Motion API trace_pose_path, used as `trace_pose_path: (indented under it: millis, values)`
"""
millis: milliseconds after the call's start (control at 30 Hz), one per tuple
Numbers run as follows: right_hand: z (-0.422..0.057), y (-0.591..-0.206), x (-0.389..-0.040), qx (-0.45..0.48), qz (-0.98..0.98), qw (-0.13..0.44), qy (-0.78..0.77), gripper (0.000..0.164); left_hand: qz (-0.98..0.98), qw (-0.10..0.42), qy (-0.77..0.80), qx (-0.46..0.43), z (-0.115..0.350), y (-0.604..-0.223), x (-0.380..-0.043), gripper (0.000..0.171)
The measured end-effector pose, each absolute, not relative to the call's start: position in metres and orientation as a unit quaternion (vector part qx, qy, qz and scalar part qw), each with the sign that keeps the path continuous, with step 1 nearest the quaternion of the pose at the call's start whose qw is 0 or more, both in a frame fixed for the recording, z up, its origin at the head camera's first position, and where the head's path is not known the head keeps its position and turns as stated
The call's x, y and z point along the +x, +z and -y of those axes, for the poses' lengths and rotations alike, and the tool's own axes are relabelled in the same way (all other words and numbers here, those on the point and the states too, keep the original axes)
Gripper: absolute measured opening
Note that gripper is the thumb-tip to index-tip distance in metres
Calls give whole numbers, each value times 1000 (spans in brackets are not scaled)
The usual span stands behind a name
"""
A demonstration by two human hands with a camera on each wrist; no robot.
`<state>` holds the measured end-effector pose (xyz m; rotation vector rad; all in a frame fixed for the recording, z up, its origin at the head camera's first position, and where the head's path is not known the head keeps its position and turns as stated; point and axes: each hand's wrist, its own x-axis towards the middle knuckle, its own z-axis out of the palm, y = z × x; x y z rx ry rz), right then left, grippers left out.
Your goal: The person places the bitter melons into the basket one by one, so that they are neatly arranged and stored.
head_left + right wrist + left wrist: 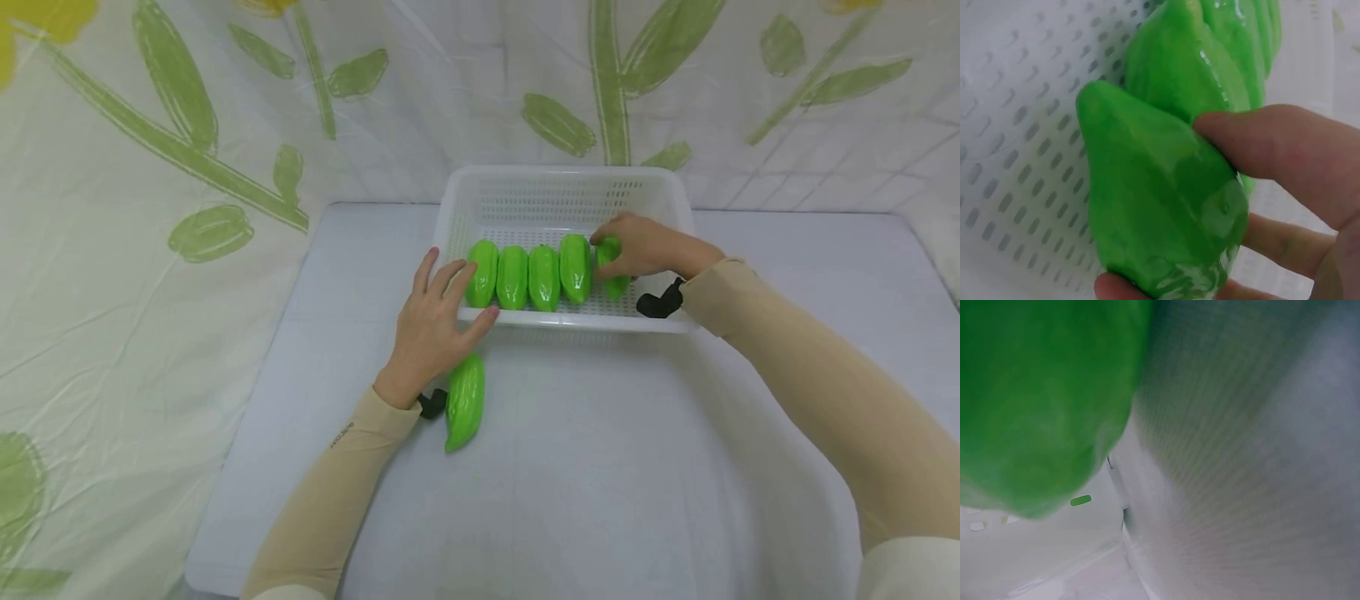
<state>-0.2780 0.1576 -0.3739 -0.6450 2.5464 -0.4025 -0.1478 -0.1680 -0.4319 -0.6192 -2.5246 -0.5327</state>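
Note:
My right hand (647, 245) grips a glossy green gourd (1160, 187) inside the white slotted basket (558, 320), at its right part. In the right wrist view, the thumb lies on one side and fingers reach round the other. Several similar gourds (513, 278) lie in a row to its left, on the basket floor. My left hand (431, 329) hovers over the basket's front left corner with fingers spread; whether it touches the rim or nearest gourd cannot be told. Below it, another ridged green gourd (466, 403) rests on the table. A large, blurred green shape (1041, 394) fills part of the left wrist view.
The basket stands at the back of a white-covered table (600, 467), close to a hanging sheet (465, 100) printed with green leaves. Black wrist cameras (660, 302) sit under both cuffs, the right one just inside the basket's front wall.

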Motion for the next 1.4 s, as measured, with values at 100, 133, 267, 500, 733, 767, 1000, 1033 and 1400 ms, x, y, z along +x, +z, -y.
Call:
trace_pose_path:
  millis: [100,133,267,500,733,767,1000,1033,1400]
  values:
    - [-158,-377,-278,-242,-931,234,-144,71,924,240,-195,-225,168,-432,-148,79]
    - [-158,-378,-278,-245,-931,231,-144,71,924,240,-195,-224,168,-431,-147,79]
    - [-157,-382,-278,-242,-929,236,-151,75,925,237,-195,-223,168,-431,-147,79]
    - [-153,-387,-275,-233,-926,255,-154,81,924,239,-196,-224,168,-431,-147,79]
    - [-152,-388,-271,-238,-925,251,-159,92,925,237,-196,-224,169,-431,-147,82]
    - [-152,-389,-272,-239,-925,249,-158,93,925,237,-196,-224,169,-431,-147,82]
    - [-152,-388,-271,-236,-926,250,-156,102,927,232,-195,-222,168,-431,-147,80]
    - [-153,-387,-271,-236,-926,250,-157,103,927,232,-196,-222,168,-432,-147,80]
    - [-154,-385,-270,-234,-930,233,-159,100,930,226,-193,-215,169,-433,-147,81]
